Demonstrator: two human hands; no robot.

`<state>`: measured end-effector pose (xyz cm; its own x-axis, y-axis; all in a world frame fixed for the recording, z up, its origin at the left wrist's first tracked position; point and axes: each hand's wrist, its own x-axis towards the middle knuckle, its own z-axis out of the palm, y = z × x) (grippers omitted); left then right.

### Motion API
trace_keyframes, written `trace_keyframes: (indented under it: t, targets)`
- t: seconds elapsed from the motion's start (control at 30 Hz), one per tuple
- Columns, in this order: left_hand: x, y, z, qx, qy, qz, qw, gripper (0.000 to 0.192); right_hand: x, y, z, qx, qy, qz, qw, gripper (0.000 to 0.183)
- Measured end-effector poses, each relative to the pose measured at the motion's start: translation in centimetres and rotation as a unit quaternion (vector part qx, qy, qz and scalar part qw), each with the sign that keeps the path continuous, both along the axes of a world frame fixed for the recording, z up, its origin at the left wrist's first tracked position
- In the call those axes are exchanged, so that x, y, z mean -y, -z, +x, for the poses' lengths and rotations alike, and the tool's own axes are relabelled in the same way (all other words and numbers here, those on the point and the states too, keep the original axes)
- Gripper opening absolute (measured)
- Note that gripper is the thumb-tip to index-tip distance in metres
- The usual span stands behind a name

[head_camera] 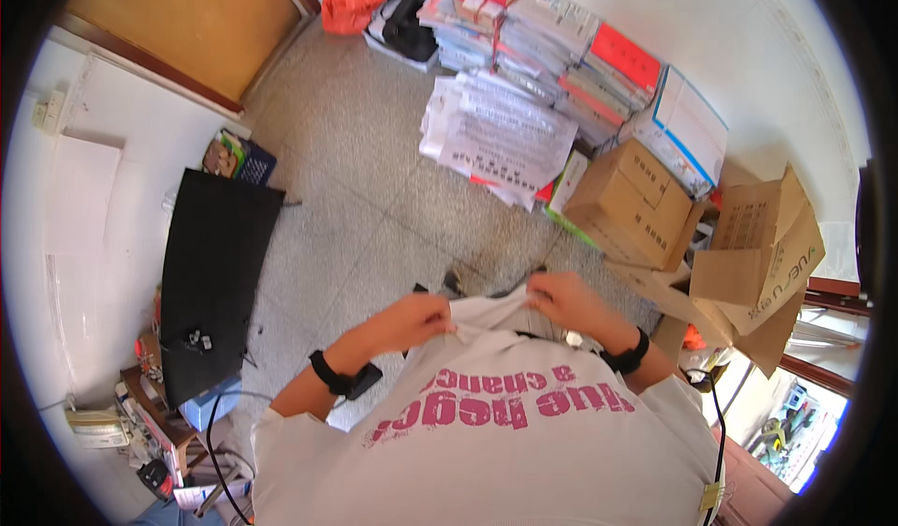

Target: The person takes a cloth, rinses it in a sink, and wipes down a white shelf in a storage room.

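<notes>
Both hands grip the lower hem of the pale T-shirt (491,470) that I wear, which bears pink lettering. My left hand (419,321) pinches the hem on the left, and the cloth is drawn forward from my body. On the other side my right hand (561,298) pulls the same hem outward, a little farther from me. A black band (335,372) with a dark device is strapped on my left wrist; another black band (635,354) circles the right one. Below the hem, a dark shoe (454,282) shows in part on the floor.
A black board-like panel (217,287) stands at left. Stacked papers and books (505,123) line the wall ahead. A closed cardboard box (631,203) and an opened carton (751,259) sit at right. The tiled floor (337,175) lies between. Black cables (719,421) hang by my sides.
</notes>
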<state>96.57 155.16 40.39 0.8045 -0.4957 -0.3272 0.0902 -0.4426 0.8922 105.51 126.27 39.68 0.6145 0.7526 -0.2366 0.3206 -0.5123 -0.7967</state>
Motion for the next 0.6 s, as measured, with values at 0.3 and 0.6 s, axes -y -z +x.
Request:
trace_keyframes:
  t: [0.3, 0.6]
  targets:
    - [-1.7, 4.1, 0.6, 0.063, -0.237, -0.060, 0.968, 0.025, -2.3, 0.5, 2.7, -0.047, 0.058, 0.026, 0.997, 0.020]
    - [-0.5, 5.8, 1.4, -0.005, -0.268, 0.011, 0.963, 0.025, -1.8, 0.5, 5.5, -0.038, 0.049, 0.030, 0.998, 0.023]
